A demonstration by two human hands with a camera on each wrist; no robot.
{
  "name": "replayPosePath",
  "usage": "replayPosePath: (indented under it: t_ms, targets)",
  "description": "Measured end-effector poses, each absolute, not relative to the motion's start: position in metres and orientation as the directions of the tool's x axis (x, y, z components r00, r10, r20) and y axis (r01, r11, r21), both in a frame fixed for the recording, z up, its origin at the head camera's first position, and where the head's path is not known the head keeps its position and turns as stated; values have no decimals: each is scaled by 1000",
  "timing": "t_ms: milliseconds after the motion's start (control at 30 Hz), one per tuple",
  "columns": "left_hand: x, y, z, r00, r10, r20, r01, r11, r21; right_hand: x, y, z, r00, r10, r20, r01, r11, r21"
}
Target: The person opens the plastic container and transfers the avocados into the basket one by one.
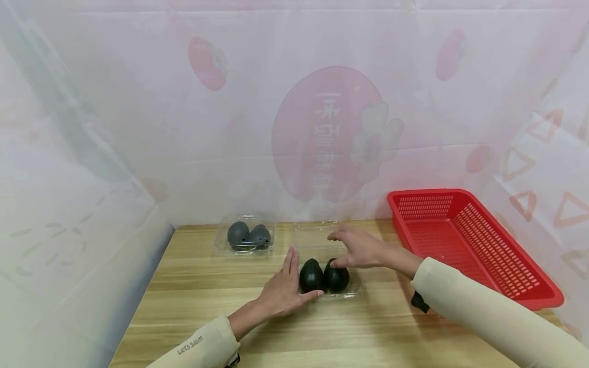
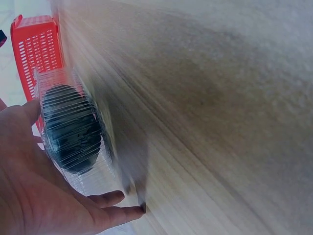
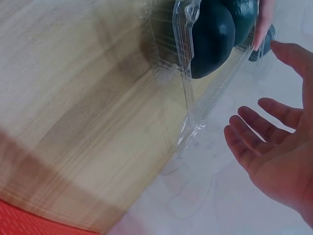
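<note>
Two dark green avocados (image 1: 311, 276) sit side by side in a clear plastic clamshell box (image 1: 353, 294), its lid (image 1: 317, 236) folded back away from the person. My left hand (image 1: 279, 292) lies at the box's left side, thumb along the near edge and fingers extended; the left wrist view shows the ribbed box wall (image 2: 73, 183) close to the palm. Over the right avocado (image 1: 338, 278) hovers my right hand (image 1: 361, 249), its fingers loosely bent. In the right wrist view nothing lies in that hand (image 3: 281, 152), and the avocados (image 3: 212, 41) are apart from its palm.
Behind and to the left stands another clear box (image 1: 222, 246) with two avocados (image 1: 238, 234) under plastic. A red perforated basket (image 1: 428, 192) occupies the right side of the wooden table (image 1: 193, 306). Printed white sheeting (image 1: 248, 128) walls off the back and sides.
</note>
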State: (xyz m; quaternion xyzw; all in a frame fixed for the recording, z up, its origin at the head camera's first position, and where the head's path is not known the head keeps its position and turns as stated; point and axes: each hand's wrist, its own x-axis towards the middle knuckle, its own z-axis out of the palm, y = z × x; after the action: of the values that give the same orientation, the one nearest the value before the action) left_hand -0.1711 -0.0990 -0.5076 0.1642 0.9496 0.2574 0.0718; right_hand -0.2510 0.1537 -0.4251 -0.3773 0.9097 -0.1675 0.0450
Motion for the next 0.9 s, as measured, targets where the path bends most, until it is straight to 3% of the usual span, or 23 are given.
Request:
replayPosePath:
  t_ms: [900]
  targets:
    - [-169,-98,-506,-941,337,-39,277,830,483,-237,149,-437,-642,-759,-108,-708,641,-296]
